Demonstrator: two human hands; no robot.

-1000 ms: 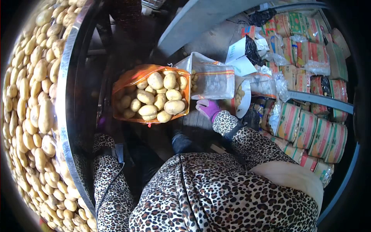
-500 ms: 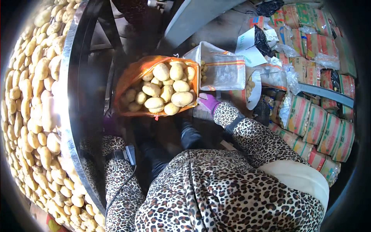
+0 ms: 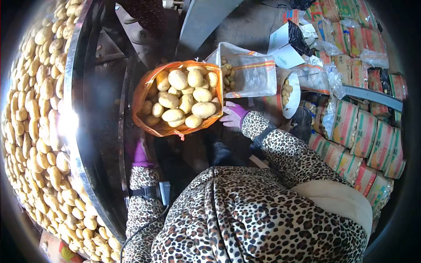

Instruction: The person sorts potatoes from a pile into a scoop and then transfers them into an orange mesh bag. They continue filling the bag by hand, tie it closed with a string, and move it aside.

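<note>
Potatoes (image 3: 182, 103) fill an orange mesh sack (image 3: 147, 90) almost to its mouth, and the sack sits at about 12 o'clock from the person, between the two hands. At 1 o'clock the right hand (image 3: 231, 116), in a purple glove, lies half open against the sack's right edge, fingers spread and touching the mesh rather than clamped on it. At 11 o'clock the left hand (image 3: 140, 153), also gloved in purple, is below the sack's lower left corner; whether it grips the mesh cannot be told, since shadow hides the fingers. With the load heaped so high and the right side only steadied, a tilt toward 1 o'clock would likely roll the top potatoes over the rim and onto the floor. A slack hold below could let the sack sag and spill. Just beside it at 1 o'clock stands a clear plastic bag (image 3: 252, 74) with small potatoes, close enough to be knocked. Farther out, at 9 o'clock, a metal-rimmed trough (image 3: 72, 83) holds loose potatoes (image 3: 35, 114); at 3 o'clock packed sacks (image 3: 359, 131) are stacked.
</note>
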